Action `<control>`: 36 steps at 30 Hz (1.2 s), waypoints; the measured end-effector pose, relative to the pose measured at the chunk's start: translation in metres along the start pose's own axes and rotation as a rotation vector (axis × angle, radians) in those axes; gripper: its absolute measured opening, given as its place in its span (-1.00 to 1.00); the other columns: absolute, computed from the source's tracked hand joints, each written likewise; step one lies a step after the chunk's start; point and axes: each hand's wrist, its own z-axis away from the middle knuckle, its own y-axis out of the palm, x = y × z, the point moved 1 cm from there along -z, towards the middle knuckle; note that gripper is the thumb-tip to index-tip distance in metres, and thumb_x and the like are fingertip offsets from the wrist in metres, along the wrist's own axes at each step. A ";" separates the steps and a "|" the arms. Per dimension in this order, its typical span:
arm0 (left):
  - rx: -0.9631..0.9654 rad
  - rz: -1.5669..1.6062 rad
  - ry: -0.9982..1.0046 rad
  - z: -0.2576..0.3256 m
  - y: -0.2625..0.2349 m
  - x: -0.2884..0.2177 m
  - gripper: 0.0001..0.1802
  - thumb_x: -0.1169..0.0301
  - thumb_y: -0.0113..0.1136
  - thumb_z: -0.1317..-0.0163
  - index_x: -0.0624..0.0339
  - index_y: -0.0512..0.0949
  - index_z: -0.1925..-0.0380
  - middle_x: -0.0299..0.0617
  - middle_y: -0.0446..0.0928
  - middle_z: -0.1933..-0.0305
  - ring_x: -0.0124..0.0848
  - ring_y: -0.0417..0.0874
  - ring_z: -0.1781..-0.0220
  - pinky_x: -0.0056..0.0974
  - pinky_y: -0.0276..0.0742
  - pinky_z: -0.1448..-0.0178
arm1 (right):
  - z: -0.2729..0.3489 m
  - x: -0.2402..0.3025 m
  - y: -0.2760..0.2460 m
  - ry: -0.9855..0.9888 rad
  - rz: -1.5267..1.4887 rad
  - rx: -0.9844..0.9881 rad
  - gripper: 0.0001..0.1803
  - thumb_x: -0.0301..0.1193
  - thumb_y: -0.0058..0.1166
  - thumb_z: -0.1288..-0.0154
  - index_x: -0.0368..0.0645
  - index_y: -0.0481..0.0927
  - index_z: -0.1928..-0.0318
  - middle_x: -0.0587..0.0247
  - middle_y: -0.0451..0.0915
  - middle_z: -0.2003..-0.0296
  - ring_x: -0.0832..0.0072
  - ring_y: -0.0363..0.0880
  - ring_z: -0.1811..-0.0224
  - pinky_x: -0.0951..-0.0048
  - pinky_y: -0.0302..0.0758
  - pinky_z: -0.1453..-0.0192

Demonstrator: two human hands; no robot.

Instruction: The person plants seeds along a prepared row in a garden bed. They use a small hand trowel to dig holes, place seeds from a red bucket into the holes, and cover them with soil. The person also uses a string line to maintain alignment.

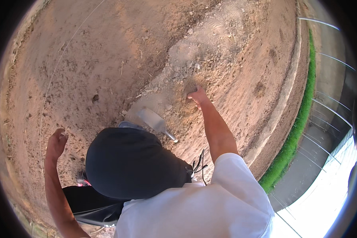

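Observation:
My right hand (pixel 198 97) reaches down to a patch of loose soil and small stones (pixel 182 73). Its fingers are bent inward against a brown clump of dirt (pixel 191 85); what lies inside the grip is hidden. Off to the left, my left hand (pixel 56 143) hangs above bare earth with its fingers curled together. A tiny pale spot shows at those fingertips, too small to name. Between the hands, beside my black-trousered knee (pixel 127 162), lies a grey trowel-like tool (pixel 154 120) with a flat, wide blade and a narrow handle.
A grey shoe (pixel 130 125) pokes out past the knee. Thin line (pixel 51 79) curves across the brown soil at left. Along the right run a raised dirt edge (pixel 283 97), a strip of green grass (pixel 293 144) and pale curved hoops or wires (pixel 333 113).

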 end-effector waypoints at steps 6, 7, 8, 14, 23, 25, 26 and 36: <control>-0.006 0.029 0.013 0.006 0.000 0.008 -0.63 0.34 0.24 -0.32 0.24 0.51 -0.08 0.09 0.64 0.27 -0.16 0.68 0.22 -0.13 0.57 0.09 | -0.016 -0.024 -0.022 -0.034 -0.342 0.091 -0.39 -0.59 0.23 -0.20 -0.39 0.45 -0.29 -0.04 0.56 -0.17 0.20 0.59 -0.08 0.21 0.52 -0.19; -0.004 0.016 0.015 0.004 0.002 0.018 -0.63 0.34 0.24 -0.32 0.23 0.52 -0.08 0.09 0.64 0.27 -0.15 0.68 0.21 -0.13 0.57 0.09 | -0.014 -0.024 -0.026 -0.055 -0.349 0.063 -0.42 -0.61 0.21 -0.22 -0.42 0.46 -0.28 -0.04 0.56 -0.18 0.21 0.60 -0.06 0.24 0.54 -0.18; -0.001 0.004 0.013 0.003 0.005 0.025 -0.63 0.34 0.24 -0.32 0.22 0.52 -0.08 0.09 0.65 0.27 -0.15 0.68 0.21 -0.14 0.57 0.08 | -0.010 -0.021 -0.029 -0.047 -0.373 0.054 -0.48 -0.63 0.18 -0.24 -0.41 0.49 -0.24 0.01 0.60 -0.10 0.25 0.63 -0.03 0.26 0.57 -0.12; -0.002 0.014 -0.036 0.005 -0.001 0.024 -0.61 0.33 0.25 -0.31 0.20 0.51 -0.10 0.10 0.65 0.23 -0.14 0.68 0.18 -0.15 0.57 0.06 | 0.038 0.016 -0.040 0.005 -0.510 0.070 -0.57 -0.67 0.10 -0.29 -0.42 0.51 -0.19 0.05 0.65 -0.01 0.30 0.68 0.04 0.32 0.68 -0.02; 0.000 0.005 0.026 -0.004 0.004 0.020 -0.61 0.32 0.25 -0.31 0.21 0.51 -0.10 0.09 0.65 0.23 -0.14 0.68 0.17 -0.13 0.57 0.04 | 0.028 0.002 -0.027 -0.142 0.070 -0.076 -0.55 -0.45 0.36 -0.17 -0.28 0.58 -0.08 0.24 0.65 0.27 0.42 0.65 0.27 0.41 0.62 0.15; 0.005 0.009 0.010 -0.002 0.003 0.019 -0.61 0.32 0.25 -0.31 0.21 0.51 -0.09 0.11 0.65 0.23 -0.12 0.69 0.17 -0.13 0.57 0.04 | 0.030 0.003 -0.006 -0.269 0.230 -0.150 -0.51 -0.33 0.41 -0.14 -0.22 0.60 -0.07 0.29 0.64 0.34 0.48 0.63 0.30 0.44 0.59 0.16; -0.004 0.005 -0.027 0.011 -0.001 0.025 -0.61 0.32 0.25 -0.31 0.22 0.51 -0.09 0.12 0.65 0.23 -0.11 0.69 0.16 -0.12 0.57 0.04 | 0.051 0.033 0.015 -0.235 0.357 -0.147 -0.50 -0.21 0.41 -0.15 -0.17 0.62 -0.05 0.26 0.67 0.33 0.48 0.67 0.24 0.44 0.60 0.15; 0.013 0.010 -0.006 0.009 -0.004 0.007 -0.62 0.33 0.23 -0.32 0.25 0.50 -0.07 0.12 0.65 0.27 -0.09 0.69 0.22 -0.11 0.57 0.09 | 0.007 -0.003 -0.014 -0.194 0.279 -0.082 -0.70 -0.20 0.05 -0.46 -0.17 0.65 0.09 0.13 0.72 0.32 0.34 0.74 0.40 0.32 0.64 0.15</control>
